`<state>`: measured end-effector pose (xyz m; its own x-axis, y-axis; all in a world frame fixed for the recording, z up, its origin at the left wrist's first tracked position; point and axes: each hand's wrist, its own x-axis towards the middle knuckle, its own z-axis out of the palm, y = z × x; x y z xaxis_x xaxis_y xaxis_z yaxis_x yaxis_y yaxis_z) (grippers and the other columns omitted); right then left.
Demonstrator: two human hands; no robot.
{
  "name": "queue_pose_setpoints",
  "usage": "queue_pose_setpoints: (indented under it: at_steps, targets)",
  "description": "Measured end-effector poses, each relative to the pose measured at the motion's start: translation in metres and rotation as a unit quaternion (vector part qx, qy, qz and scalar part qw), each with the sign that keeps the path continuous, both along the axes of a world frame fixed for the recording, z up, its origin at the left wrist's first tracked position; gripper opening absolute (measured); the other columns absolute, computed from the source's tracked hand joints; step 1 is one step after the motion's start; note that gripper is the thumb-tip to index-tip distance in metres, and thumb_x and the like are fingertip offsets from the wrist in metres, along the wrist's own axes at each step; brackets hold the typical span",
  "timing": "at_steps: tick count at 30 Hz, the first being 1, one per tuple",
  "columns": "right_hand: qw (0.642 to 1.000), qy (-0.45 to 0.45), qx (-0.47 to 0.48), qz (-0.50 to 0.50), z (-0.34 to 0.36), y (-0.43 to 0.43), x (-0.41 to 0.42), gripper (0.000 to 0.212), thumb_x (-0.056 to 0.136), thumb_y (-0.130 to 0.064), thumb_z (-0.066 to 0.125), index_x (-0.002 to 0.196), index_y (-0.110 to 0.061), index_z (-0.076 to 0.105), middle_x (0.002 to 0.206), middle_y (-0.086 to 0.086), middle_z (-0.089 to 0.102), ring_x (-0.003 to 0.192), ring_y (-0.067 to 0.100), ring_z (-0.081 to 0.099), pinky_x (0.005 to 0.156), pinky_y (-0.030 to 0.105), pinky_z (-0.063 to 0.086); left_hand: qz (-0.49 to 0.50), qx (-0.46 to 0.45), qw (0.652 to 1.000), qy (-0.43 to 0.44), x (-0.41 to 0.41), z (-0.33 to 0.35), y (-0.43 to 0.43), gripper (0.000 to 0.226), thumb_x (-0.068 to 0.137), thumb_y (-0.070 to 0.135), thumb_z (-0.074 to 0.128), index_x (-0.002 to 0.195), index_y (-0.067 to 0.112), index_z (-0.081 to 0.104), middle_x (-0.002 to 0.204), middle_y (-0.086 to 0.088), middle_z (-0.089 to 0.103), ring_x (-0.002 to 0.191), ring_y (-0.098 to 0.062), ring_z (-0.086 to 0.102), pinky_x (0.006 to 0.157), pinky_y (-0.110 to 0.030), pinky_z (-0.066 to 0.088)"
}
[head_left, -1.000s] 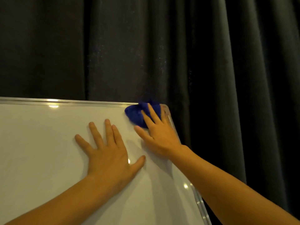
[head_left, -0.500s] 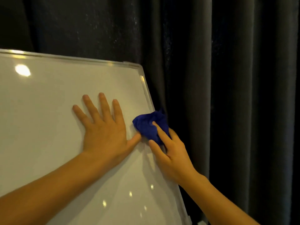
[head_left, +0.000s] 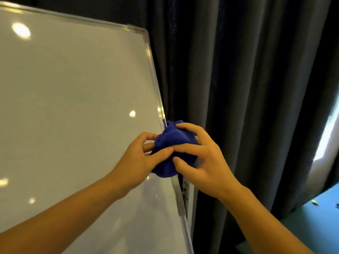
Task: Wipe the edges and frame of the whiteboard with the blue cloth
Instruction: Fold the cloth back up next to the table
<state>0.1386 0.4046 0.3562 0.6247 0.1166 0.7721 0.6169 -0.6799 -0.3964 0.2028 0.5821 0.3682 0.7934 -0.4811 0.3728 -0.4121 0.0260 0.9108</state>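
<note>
Now, over on the left, the whiteboard (head_left: 73,92) fills the scene, a pale glossy face leaning away, ceiling lights glinting off it, nothing written on it that I can make out. Its frame (head_left: 155,83) is a thin silver strip running down the right edge from the rounded far corner toward us.

Moving right, here's the left hand (head_left: 139,158), curled up at the board's right edge. Thumb and fingertips pinch the left side of the blue cloth (head_left: 172,142), the rest of the fingers loosely bent, not a fist. Both forearms reach in from the near edge.

And the cloth itself is bunched into a soft ball, sitting right over the frame about halfway down that right edge. Whether it actually presses the metal or hovers just off it, I can't tell from here.

Then the right hand (head_left: 200,158), fingers spread and cupped around the cloth's right side, thumb laid across the front. Two hands on one rag, and to my eye that's a regrip: gathering the fabric so a fresh fold faces the frame, and wrapping it to straddle the edge rather than skim the flat face.

Far right, dark curtains (head_left: 247,88) hang close behind the board, with a slice of daylight at the edge. By my reckoning the lower run of frame is not yet covered.
</note>
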Motion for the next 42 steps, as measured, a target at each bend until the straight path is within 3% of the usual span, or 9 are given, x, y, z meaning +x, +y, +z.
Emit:
queue_pose_setpoints:
  at_steps: [5,8,11,16,21,24,30,38,42]
  targets:
    - [0.948,0.086,0.303,0.055,-0.031,0.048,-0.051,0.075,0.079,-0.023,0.083,0.139,-0.051,0.047,0.157,-0.017,0.033,0.137,0.015,0.046,0.092,0.034,0.057,-0.006,-0.068,0.991,0.112,-0.059,-0.030,0.040,0.026,0.085,0.016,0.070,0.109,0.008,0.068,0.100,-0.010,0.077,0.092,-0.024,0.074,0.072,-0.033,0.061]
    - [0.810,0.266,0.516,0.084,-0.084,0.089,-0.100,0.108,0.056,-0.042,0.093,0.142,-0.060,0.029,0.152,0.002,0.044,0.116,0.030,0.066,0.081,0.047,0.061,0.010,-0.156,0.954,0.257,-0.109,-0.090,0.069,0.023,0.089,0.008,0.064,0.111,0.002,0.067,0.106,-0.017,0.075,0.094,-0.027,0.073,0.069,-0.033,0.061]
    - [0.660,0.453,0.593,0.090,-0.156,0.124,-0.158,0.114,0.057,-0.045,0.095,0.151,-0.040,0.030,0.139,0.017,0.049,0.094,0.046,0.072,0.074,0.051,0.061,0.044,-0.217,0.911,0.349,-0.171,-0.168,0.091,0.027,0.089,0.005,0.062,0.115,0.001,0.065,0.112,-0.020,0.072,0.097,-0.030,0.072,0.065,-0.031,0.059]
    - [0.525,0.601,0.598,0.073,-0.213,0.147,-0.256,0.094,0.063,-0.057,0.087,0.140,-0.025,0.042,0.124,0.026,0.066,0.101,0.050,0.068,0.078,0.054,0.059,0.070,-0.308,0.858,0.404,-0.273,-0.238,0.114,0.044,0.084,0.008,0.063,0.128,0.011,0.060,0.120,-0.012,0.071,0.108,-0.032,0.069,0.073,-0.037,0.061]
    - [0.611,0.516,0.594,0.088,-0.222,0.133,-0.317,0.076,0.062,-0.046,0.088,0.128,-0.016,0.064,0.127,0.013,0.068,0.115,0.035,0.066,0.099,0.055,0.052,0.026,-0.215,0.878,0.426,-0.341,-0.259,0.115,0.067,0.063,-0.001,0.075,0.127,0.009,0.059,0.120,-0.014,0.070,0.106,-0.034,0.069,0.076,-0.043,0.062]
    - [0.626,0.432,0.642,0.097,-0.223,0.106,-0.343,0.047,0.079,-0.024,0.077,0.126,-0.019,0.067,0.126,0.011,0.069,0.115,0.033,0.066,0.091,0.048,0.056,-0.037,-0.101,0.879,0.465,-0.370,-0.261,0.099,0.079,0.056,-0.006,0.086,0.128,0.007,0.054,0.115,-0.012,0.073,0.105,-0.032,0.070,0.076,-0.041,0.060]
    - [0.681,0.397,0.611,0.068,-0.241,0.017,-0.390,0.041,0.081,-0.011,0.071,0.122,-0.015,0.069,0.119,0.013,0.072,0.110,0.030,0.070,0.080,0.035,0.059,-0.018,-0.028,0.899,0.438,-0.406,-0.253,0.001,0.049,0.074,0.023,0.077,0.118,0.005,0.066,0.110,-0.014,0.074,0.102,-0.031,0.071,0.081,-0.042,0.058]
    - [0.694,0.435,0.574,0.009,-0.266,-0.150,-0.481,0.048,0.082,-0.032,0.077,0.126,-0.018,0.065,0.119,0.007,0.073,0.110,0.027,0.070,0.088,0.042,0.059,-0.051,-0.062,0.875,0.478,-0.451,-0.270,-0.173,0.026,0.093,0.021,0.057,0.108,0.009,0.075,0.114,-0.016,0.073,0.104,-0.032,0.071,0.076,-0.042,0.061]
    - [0.706,0.430,0.563,0.015,-0.277,-0.220,-0.504,0.041,0.087,-0.016,0.076,0.124,-0.031,0.067,0.121,0.006,0.073,0.110,0.029,0.070,0.086,0.044,0.059,-0.018,-0.086,0.847,0.524,-0.469,-0.288,-0.249,0.028,0.100,0.017,0.047,0.113,0.010,0.071,0.113,-0.014,0.074,0.102,-0.031,0.072,0.071,-0.041,0.061]
